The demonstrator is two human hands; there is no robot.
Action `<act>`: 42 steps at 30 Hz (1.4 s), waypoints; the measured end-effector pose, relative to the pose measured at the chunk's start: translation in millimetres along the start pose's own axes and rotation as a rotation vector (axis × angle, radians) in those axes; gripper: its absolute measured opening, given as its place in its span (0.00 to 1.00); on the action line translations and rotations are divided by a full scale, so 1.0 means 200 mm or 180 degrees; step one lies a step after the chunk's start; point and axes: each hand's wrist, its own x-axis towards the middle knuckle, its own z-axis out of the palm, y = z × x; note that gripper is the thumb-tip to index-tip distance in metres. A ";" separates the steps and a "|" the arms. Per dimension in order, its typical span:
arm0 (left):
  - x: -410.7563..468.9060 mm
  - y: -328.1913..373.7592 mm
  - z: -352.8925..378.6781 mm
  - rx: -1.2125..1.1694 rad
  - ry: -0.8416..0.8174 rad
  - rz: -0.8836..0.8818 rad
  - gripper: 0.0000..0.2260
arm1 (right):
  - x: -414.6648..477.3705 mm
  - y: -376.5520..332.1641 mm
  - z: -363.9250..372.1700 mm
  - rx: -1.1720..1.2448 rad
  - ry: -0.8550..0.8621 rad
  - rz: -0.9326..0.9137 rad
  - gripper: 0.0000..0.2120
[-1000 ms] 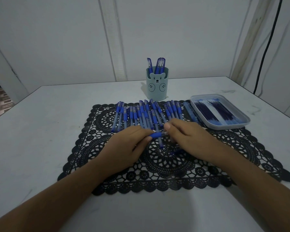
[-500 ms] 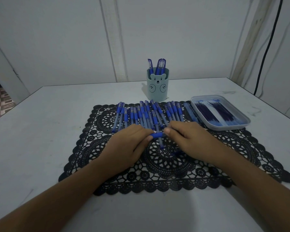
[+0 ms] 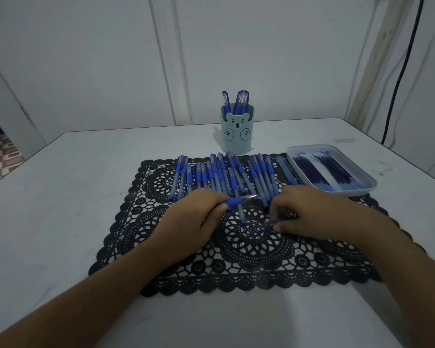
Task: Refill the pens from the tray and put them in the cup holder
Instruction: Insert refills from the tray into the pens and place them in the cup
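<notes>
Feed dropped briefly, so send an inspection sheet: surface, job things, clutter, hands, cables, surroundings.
Surface: white table with black lace mat.
Job's things: row of pens lying on the mat; tray of refills at its right; cup holder behind, holding a few pens.
Clutter: nothing seen.
Hands: left hand grips one pen, tip bared; right hand fingertips at a small blue piece, grip unclear.
Cables: black cable down the right wall.
Surroundings: white walls; patterned floor far left.
</notes>
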 end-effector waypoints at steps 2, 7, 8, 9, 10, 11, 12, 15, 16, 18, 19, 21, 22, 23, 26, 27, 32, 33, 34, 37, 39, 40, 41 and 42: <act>0.00 0.00 0.00 -0.0015 -0.0012 -0.0029 0.16 | 0.00 -0.01 0.00 0.0255 0.0100 -0.0015 0.05; 0.00 0.00 0.00 -0.0022 0.0003 -0.0023 0.16 | 0.00 -0.01 -0.03 0.1026 0.0937 -0.0019 0.04; 0.00 0.00 0.00 -0.0027 0.0013 -0.0027 0.16 | 0.00 -0.01 -0.04 0.1161 0.1128 -0.0052 0.05; 0.00 0.00 0.00 -0.0035 0.0024 -0.0030 0.16 | -0.01 -0.01 -0.04 0.1290 0.1298 -0.0092 0.06; 0.00 0.00 0.00 -0.0044 0.0038 -0.0029 0.15 | -0.01 -0.02 -0.04 0.1401 0.1433 -0.0123 0.07; 0.00 0.00 0.00 -0.0055 0.0049 -0.0029 0.15 | -0.01 -0.02 -0.05 0.1485 0.1520 -0.0139 0.07; 0.00 0.00 0.00 -0.0067 0.0055 -0.0028 0.15 | -0.01 -0.03 -0.05 0.1537 0.1567 -0.0147 0.07; 0.00 0.00 -0.01 -0.0082 0.0059 -0.0006 0.15 | -0.01 -0.04 -0.05 0.1566 0.1562 -0.0130 0.08; 0.00 0.00 -0.01 -0.0083 0.0059 0.0003 0.15 | -0.01 -0.04 -0.05 0.1581 0.1553 -0.0121 0.07; 0.00 0.00 -0.01 -0.0089 0.0058 0.0008 0.15 | -0.01 -0.04 -0.04 0.1646 0.1523 -0.0121 0.07; 0.00 0.00 -0.01 -0.0096 0.0050 0.0009 0.15 | 0.00 -0.04 -0.03 0.1682 0.1484 -0.0131 0.07; 0.00 0.00 -0.01 -0.0122 0.0027 0.0013 0.15 | 0.01 -0.06 -0.01 0.1789 0.1338 -0.0142 0.06; 0.00 0.00 -0.01 -0.0140 0.0022 0.0008 0.15 | 0.02 -0.08 0.00 0.1862 0.1253 -0.0155 0.06; 0.00 0.00 -0.01 -0.0150 0.0025 0.0000 0.15 | 0.02 -0.09 0.01 0.1950 0.1194 -0.0190 0.06; -0.01 -0.02 -0.01 -0.0132 0.0138 -0.0046 0.16 | 0.04 -0.14 0.05 0.2116 0.1273 -0.0343 0.07; -0.01 -0.02 -0.01 -0.0175 0.0162 -0.0075 0.16 | 0.04 -0.15 0.06 0.2118 0.1348 -0.0381 0.08; 0.01 -0.02 -0.02 -0.0597 0.0020 0.0012 0.16 | 0.05 -0.14 0.09 0.2156 0.1466 -0.0572 0.11; 0.01 -0.02 -0.03 -0.0641 -0.0030 0.0041 0.16 | 0.06 -0.14 0.10 0.2131 0.1461 -0.0588 0.11; 0.02 -0.03 -0.04 -0.0658 -0.0098 0.0049 0.16 | 0.06 -0.14 0.10 0.2116 0.1468 -0.0601 0.11; 0.04 -0.01 -0.08 -0.0408 -0.0513 -0.0004 0.18 | 0.07 -0.14 0.11 0.2037 0.1575 -0.0642 0.11; 0.06 0.01 -0.11 0.0070 -0.0738 -0.0054 0.15 | 0.07 -0.14 0.11 0.1890 0.1690 -0.0622 0.10; 0.08 0.02 -0.14 0.0267 -0.0786 -0.0144 0.13 | 0.08 -0.13 0.11 0.1908 0.1786 -0.0559 0.11; 0.09 0.02 -0.16 0.0354 -0.0762 -0.0276 0.11 | 0.09 -0.11 0.11 0.1933 0.1921 -0.0462 0.14; 0.10 0.02 -0.19 0.0334 -0.0666 -0.0410 0.09 | 0.10 -0.08 0.11 0.1839 0.2086 -0.0358 0.17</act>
